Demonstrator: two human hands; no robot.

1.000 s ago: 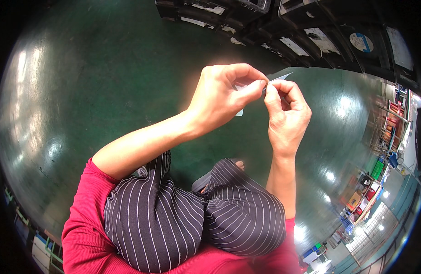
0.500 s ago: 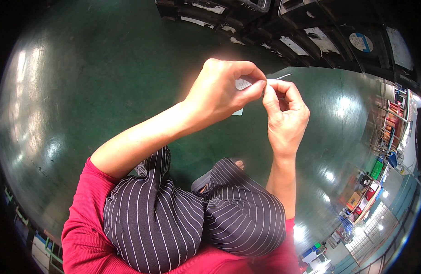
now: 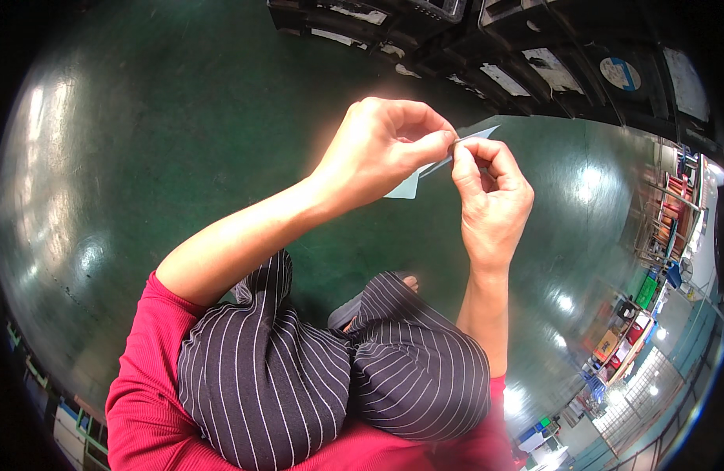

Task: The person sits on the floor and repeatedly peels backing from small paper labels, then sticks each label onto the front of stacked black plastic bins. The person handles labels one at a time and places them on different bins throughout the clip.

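My left hand (image 3: pixel 381 153) and my right hand (image 3: pixel 491 200) are raised in front of me, fingertips meeting. Between them they pinch a small, thin, pale blue-white sheet (image 3: pixel 415 182). One corner of it pokes out to the upper right past my right thumb, another hangs below my left hand. Most of the sheet is hidden behind my fingers. Below the hands are my knees in dark pinstriped trousers (image 3: pixel 299 369), with a red sleeve (image 3: pixel 142 392) at the lower left.
A glossy dark green floor (image 3: pixel 181 141) spreads all around. Dark crates or trays (image 3: pixel 487 47) stand in a row along the top. Shelving with colourful items (image 3: pixel 652 267) runs along the right rim. A foot in a sandal (image 3: pixel 409 281) shows between my knees.
Both hands stay together on the sheet. The left hand has shifted slightly, its fingers re-gripping, and the sheet's lower corner shows a little more below it.
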